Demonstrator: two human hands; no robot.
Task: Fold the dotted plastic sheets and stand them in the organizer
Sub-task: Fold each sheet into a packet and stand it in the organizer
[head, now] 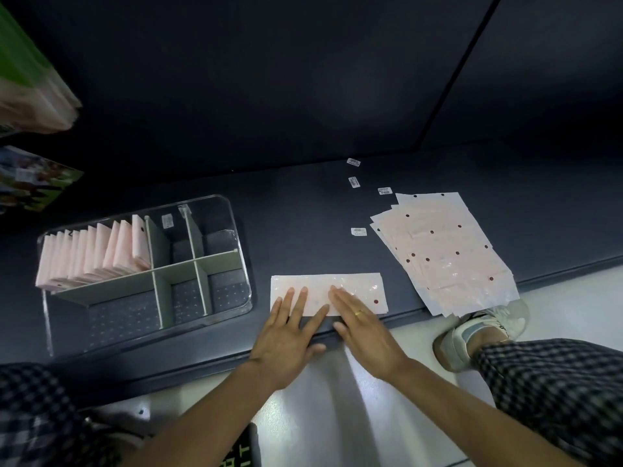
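At the far left, the clear organizer (240,254) sits on the dark work surface (303,203), and its back-left compartment already holds a row of folded pink sheets (97,254) standing on edge, packed close together; the other compartments look unfilled, apart from a small label inside one at the back. So a fair share of the job seems done. In the middle, near the front edge of the surface, one sheet being folded (354,286) lies as a long flat strip, apparently doubled over once. The left hand (290,332) lies flat on its near edge with fingers straight and spread, gripping nothing, and the right hand (364,321), wearing a ring, presses beside it the same way, fingers straight. This strip likely needs more folding before it can stand in the organizer. To the right, a loose fanned pile of unfolded dotted sheets (448,251) waits, so plenty is left.
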